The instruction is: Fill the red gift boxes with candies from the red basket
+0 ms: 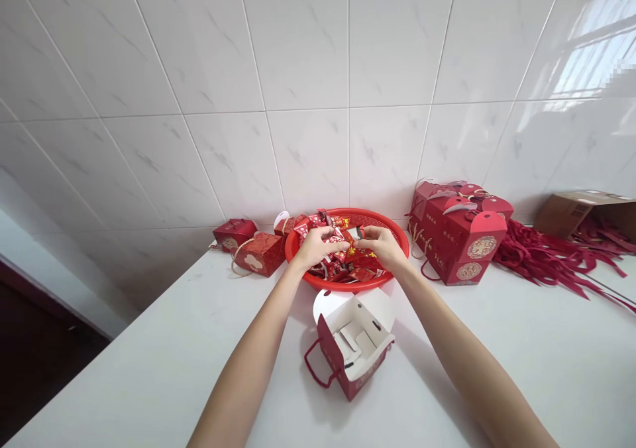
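Both my hands are over a red plastic basket (312, 281) heaped with small, shiny red-wrapped sweets (362, 274). My left hand (314, 248) pinches a red-and-white wrapped sweet (336, 238) between thumb and fingers. Close beside it, my right hand (383, 246) has its fingertips closed on a small packet with a pale face (356, 233); its kind is partly hidden. Between my forearms stands an open red gift box (365, 375) with a white inside, its flaps up and a red cord handle at its left. The box's bottom shows only folded white card.
Closed red boxes (447, 236) stand stacked right of the basket, near a pile of dark red ribbons (539, 259) and a cardboard carton (561, 219). More small red boxes (263, 254) sit at the left. A tiled wall (308, 156) backs the white table (199, 348).
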The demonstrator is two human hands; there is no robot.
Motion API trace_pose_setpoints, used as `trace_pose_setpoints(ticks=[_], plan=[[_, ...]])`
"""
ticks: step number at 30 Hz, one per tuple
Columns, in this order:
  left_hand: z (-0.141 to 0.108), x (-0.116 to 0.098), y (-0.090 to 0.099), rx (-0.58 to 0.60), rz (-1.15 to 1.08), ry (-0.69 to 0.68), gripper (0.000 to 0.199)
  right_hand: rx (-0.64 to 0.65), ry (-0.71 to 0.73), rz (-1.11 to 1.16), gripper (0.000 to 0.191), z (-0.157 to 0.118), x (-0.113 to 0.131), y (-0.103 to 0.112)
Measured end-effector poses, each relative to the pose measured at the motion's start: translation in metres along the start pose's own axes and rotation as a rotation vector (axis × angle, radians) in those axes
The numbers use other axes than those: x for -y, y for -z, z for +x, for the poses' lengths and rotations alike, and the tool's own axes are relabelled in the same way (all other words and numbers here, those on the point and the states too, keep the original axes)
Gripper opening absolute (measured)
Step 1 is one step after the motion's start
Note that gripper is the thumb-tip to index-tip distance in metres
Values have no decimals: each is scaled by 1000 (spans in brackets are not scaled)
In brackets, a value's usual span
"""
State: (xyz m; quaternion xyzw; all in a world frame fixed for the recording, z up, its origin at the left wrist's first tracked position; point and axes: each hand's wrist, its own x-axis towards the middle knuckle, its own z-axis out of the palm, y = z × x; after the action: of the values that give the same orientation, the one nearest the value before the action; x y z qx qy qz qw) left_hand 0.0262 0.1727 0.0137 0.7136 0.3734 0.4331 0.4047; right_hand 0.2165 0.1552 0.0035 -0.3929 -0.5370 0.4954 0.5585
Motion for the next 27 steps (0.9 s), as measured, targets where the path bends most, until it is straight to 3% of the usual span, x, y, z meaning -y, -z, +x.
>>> trace_pose_setpoints(ticks=[4,7,11,14,23,27], plan=[[0,1,-2,-32,-17,-44,53,87,-88,49,33,-4,4,-2],[0,-1,-4,15,5,-78,56,148,-55,30,43,-7,7,-5],[-1,-6,-5,58,70,-124,55,93,43,-47,55,-9,8,-4],[-2,-8,-4,13,66,-147,48,71,34,26,52,-9,9,-4],[-4,-10,1,-111,-52,-89,48,83,66,231,47,-7,10,-3],[-2,-8,2,-82,-74,15,47,19,85,246,48,-7,11,-3]])
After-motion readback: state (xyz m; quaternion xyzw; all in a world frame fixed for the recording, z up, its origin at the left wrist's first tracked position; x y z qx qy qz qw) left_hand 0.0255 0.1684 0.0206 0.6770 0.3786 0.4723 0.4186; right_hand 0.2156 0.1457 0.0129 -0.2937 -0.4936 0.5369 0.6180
